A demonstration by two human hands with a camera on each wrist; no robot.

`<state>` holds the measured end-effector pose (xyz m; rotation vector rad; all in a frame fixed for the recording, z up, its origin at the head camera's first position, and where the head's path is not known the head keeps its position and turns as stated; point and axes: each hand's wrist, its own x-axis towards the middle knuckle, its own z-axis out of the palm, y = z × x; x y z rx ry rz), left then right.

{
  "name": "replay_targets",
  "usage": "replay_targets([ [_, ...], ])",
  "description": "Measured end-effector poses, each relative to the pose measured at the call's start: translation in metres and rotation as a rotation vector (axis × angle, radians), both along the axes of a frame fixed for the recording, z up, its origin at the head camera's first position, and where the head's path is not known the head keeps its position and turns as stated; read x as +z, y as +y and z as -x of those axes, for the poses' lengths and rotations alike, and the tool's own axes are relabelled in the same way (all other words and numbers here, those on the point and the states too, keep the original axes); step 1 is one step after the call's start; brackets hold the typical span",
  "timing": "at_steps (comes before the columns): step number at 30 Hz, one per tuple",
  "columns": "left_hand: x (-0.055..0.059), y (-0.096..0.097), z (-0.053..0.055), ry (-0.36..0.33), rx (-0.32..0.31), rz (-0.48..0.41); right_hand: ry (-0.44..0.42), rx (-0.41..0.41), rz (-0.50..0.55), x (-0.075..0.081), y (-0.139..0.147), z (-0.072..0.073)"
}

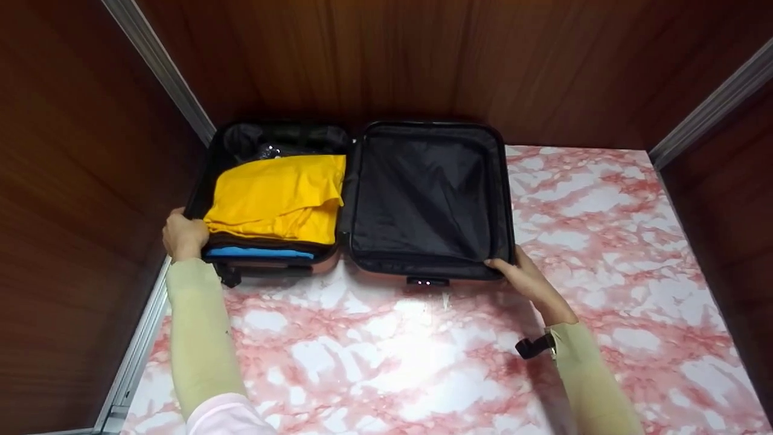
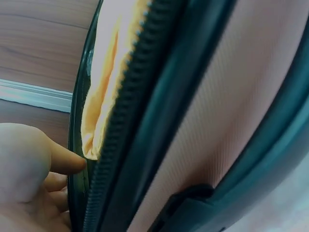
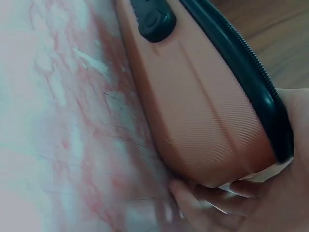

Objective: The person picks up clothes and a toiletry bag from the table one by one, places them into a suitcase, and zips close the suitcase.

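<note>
An orange-pink suitcase (image 3: pixel 203 101) with black zipped rims lies spread open against the back wall. Its left half holds a folded yellow cloth (image 1: pixel 275 190) on top of dark brown and blue (image 1: pixel 259 252) folded fabric. A black lining (image 1: pixel 423 199) covers the right half's inside. At the near left corner, my left hand (image 1: pixel 185 234) grips the rim, thumb over the edge beside the yellow cloth. My right hand (image 1: pixel 525 279) holds the right half's near right corner, thumb on the inner rim; in the right wrist view its fingers (image 3: pixel 193 205) curl beneath the shell.
Under the suitcase is a red-and-white marbled surface (image 1: pixel 604 241). Dark wooden panels (image 1: pixel 392 60) enclose it at the back, left and right, with metal strips (image 1: pixel 163 66) at the corners. A combination lock (image 1: pixel 427 281) sits on the right half's front side.
</note>
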<state>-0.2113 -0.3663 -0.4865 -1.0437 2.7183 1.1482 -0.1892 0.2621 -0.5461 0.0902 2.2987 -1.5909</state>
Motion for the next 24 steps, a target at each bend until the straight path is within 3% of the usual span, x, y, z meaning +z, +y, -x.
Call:
replay_targets([
  [5,-0.002,0.0,0.001,-0.014,0.009,-0.002,-0.096,-0.013,0.157,-0.001,-0.002,-0.003],
  [17,0.0,0.008,0.001,0.007,0.058,0.012,-0.083,-0.155,0.223,0.01,0.008,-0.001],
  [24,-0.001,0.02,-0.001,0.027,-0.02,0.075,-0.057,-0.242,0.343,0.018,0.031,-0.007],
])
